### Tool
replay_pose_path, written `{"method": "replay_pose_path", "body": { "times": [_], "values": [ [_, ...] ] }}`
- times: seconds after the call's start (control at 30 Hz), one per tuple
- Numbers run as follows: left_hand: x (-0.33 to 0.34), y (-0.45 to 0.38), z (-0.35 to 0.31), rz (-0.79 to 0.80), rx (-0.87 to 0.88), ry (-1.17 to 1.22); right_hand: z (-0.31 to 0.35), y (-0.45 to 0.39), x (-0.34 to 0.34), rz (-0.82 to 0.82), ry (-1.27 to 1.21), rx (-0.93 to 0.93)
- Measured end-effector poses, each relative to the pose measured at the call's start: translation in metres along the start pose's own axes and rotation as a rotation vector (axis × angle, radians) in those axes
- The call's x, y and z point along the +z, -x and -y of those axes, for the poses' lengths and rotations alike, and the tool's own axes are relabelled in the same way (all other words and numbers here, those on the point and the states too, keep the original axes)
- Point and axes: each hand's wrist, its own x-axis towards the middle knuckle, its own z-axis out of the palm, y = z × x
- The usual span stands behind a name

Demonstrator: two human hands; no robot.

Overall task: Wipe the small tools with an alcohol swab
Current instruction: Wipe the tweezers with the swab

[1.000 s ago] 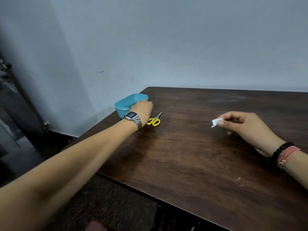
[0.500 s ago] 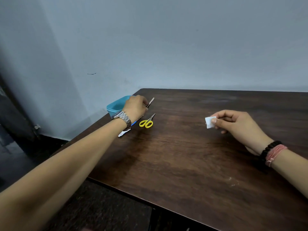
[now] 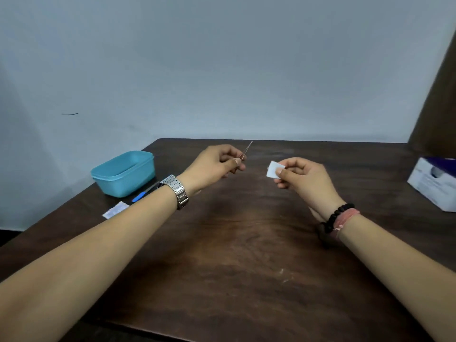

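Note:
My left hand (image 3: 214, 166) is raised over the middle of the dark wooden table (image 3: 234, 255) and pinches thin metal tweezers (image 3: 247, 149), whose tip points up and away. My right hand (image 3: 303, 178) hovers close to the right of it, holding a small white alcohol swab (image 3: 273, 169) between thumb and fingers. The swab and the tweezers are a short gap apart, not touching. A blue-handled tool (image 3: 144, 193) lies on the table by the teal container (image 3: 123, 172), partly hidden behind my left wrist.
The teal plastic container stands at the table's far left corner. A torn swab wrapper (image 3: 115, 210) lies in front of it near the left edge. A white and purple box (image 3: 434, 183) sits at the right edge. The wall runs behind the table.
My left hand lifted the tweezers from beside the teal container and carried them right toward the swab. The yellow scissors are no longer visible. The view has swung to the right.

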Motion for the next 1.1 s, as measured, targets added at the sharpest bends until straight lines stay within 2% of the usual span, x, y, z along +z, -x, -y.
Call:
{"method": "replay_pose_path", "body": {
  "times": [0.1,0.3,0.57,0.87,1.1],
  "values": [
    [0.028,-0.005,-0.003,0.038,0.039,-0.027,0.000,-0.005,-0.007,-0.062,-0.044,0.031],
    [0.056,0.000,0.005,0.028,0.080,-0.040,-0.003,-0.010,-0.009,-0.063,-0.145,0.090],
    [0.059,0.005,0.009,-0.050,0.083,-0.019,-0.006,-0.008,-0.004,0.051,-0.230,0.103],
    [0.063,0.012,0.005,-0.046,0.121,-0.004,-0.010,-0.009,-0.003,0.032,-0.083,0.055],
    [0.064,0.014,0.005,-0.036,0.121,0.008,-0.011,-0.010,-0.004,0.005,-0.063,0.052]
  ]
}}
